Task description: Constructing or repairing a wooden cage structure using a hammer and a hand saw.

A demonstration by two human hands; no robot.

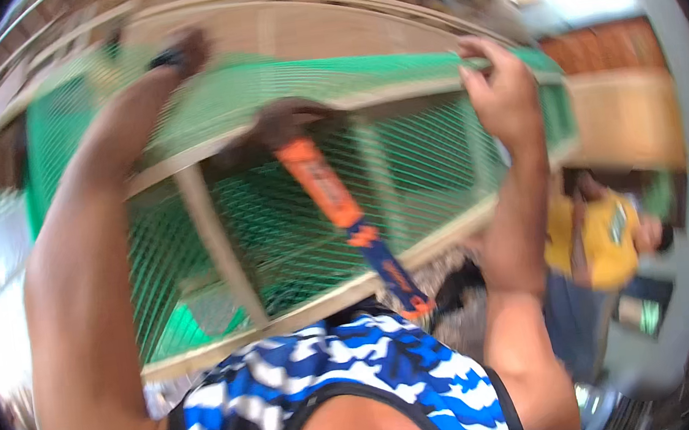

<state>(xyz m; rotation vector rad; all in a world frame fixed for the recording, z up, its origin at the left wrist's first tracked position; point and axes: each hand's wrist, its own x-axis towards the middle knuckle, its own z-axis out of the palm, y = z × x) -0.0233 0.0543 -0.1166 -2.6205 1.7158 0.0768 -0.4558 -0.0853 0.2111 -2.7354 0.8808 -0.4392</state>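
We see two bare hands at work over one wooden frame (207, 350) faced with green mesh (286, 77). The left hand (190, 50), one dark band (167, 59) at its wrist, reaches to the far side of the mesh; blur keeps us from telling whether it grips anything. The right hand (504, 86) has its fingers bent toward the thumb at the mesh's edge, though we cannot tell if it pinches the material. Between the hands and nearer the wearer's body, we count one hammer (324, 187), its dark head over the frame's upper rail and its orange-and-blue handle slanting toward the body. We make out at least three wooden crosspieces (222, 246) below the hands. Nearest the body is one blue, white and black patterned top (412, 364). Right of the right hand, we find one co-worker in a yellow shirt (615, 239) and one pale wooden panel (627, 119).
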